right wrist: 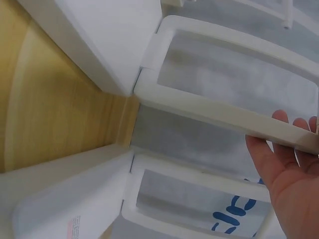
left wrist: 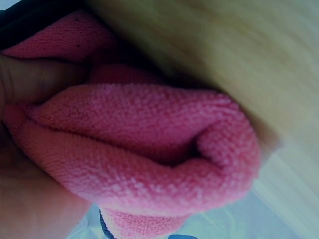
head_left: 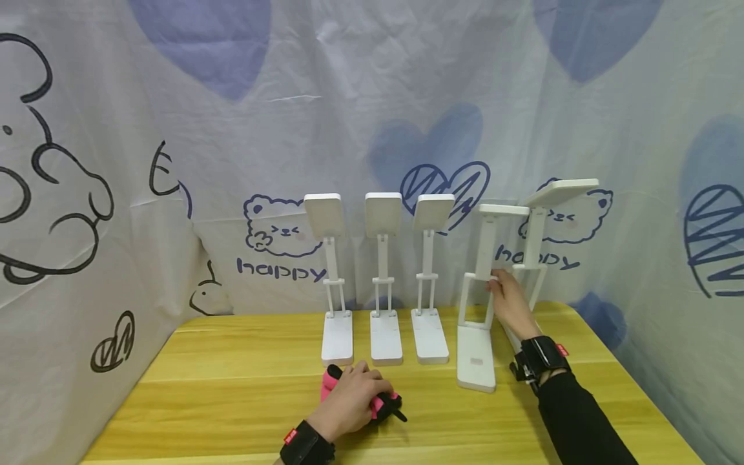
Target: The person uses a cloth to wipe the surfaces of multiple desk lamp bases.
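Note:
A pink and black towelling cloth [head_left: 329, 382] lies bunched on the wooden table under my left hand [head_left: 351, 400], whose fingers curl round it. Close up in the left wrist view, the pink cloth [left wrist: 149, 144] shows its thick folds, with the thumb tucked into them. My right hand [head_left: 513, 303] holds a white folding phone stand [head_left: 476, 355] by one side of its open frame, near the upper joint. In the right wrist view, the fingers [right wrist: 266, 154] wrap that frame bar [right wrist: 214, 109]. Another white stand [head_left: 537, 239] rises just right of this hand, its base partly hidden behind the wrist.
Three more white phone stands [head_left: 337, 339], [head_left: 386, 339], [head_left: 429, 336] stand upright in a row at the table's back. Behind them hangs a pale curtain [head_left: 325, 129] with hearts and bear drawings. The wooden table [head_left: 232, 387] narrows toward the back.

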### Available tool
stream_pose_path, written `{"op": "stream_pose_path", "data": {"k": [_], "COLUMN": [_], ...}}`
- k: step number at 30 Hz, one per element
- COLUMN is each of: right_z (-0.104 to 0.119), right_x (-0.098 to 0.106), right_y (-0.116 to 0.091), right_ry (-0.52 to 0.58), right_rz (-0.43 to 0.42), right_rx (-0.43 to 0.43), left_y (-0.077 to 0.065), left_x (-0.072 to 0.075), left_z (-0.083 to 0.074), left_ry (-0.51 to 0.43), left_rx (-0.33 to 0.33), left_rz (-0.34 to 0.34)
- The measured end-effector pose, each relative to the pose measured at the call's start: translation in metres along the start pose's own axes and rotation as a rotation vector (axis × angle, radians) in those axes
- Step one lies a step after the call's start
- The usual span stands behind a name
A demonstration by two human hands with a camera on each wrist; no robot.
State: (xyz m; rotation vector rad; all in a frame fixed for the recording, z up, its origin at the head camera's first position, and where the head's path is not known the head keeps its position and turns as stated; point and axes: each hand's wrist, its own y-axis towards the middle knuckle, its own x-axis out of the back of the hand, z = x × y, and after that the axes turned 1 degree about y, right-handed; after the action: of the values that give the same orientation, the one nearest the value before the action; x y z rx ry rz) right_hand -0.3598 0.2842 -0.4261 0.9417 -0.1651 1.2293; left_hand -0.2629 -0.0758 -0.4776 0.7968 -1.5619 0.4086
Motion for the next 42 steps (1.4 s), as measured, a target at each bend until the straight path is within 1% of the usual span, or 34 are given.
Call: {"op": "stream_pose_path", "data": {"k": [7, 12, 17, 22, 28, 32, 36, 42], "right_z": [0.005, 0.007, 0.008, 0.014, 0.022, 0.025, 0.031, 0.042], "right_x": [0.003, 0.003, 0.001, -0.002, -0.004, -0.004, -0.003, 0.0], "right_y": [-0.016, -0.026, -0.034, -0.044, -0.055, -0.061, -0.064, -0.069], "right_ry": [0.005, 0.005, 0.027, 0.058, 0.061, 0.065, 0.055, 0.043], "right_rz": [-0.028, -0.062, -0.061, -0.066, -0.095, -0.104, -0.101, -0.065], "right_rx": [-0.033, -0.031, -0.047, -0.075, -0.037, -0.031, -0.037, -0.033], "left_y": [0.001, 0.002, 0.001, 0.0, 0.001, 0.002, 0.002, 0.001], "left_x": [0.0, -0.003, -0.004, -0.003, -0.002, -0.003, -0.002, -0.001], "left_z": [0.0, 0.002, 0.001, 0.001, 0.0, 0.001, 0.001, 0.0], "left_ry": [0.0, 0.004, -0.005, -0.015, -0.006, -0.007, -0.005, -0.015], "left_rx": [-0.001, 0.006, 0.015, 0.015, 0.01, 0.009, 0.007, 0.014], "left_rz": [0.001, 0.004, 0.015, 0.019, 0.007, 0.005, 0.004, 0.011]}}
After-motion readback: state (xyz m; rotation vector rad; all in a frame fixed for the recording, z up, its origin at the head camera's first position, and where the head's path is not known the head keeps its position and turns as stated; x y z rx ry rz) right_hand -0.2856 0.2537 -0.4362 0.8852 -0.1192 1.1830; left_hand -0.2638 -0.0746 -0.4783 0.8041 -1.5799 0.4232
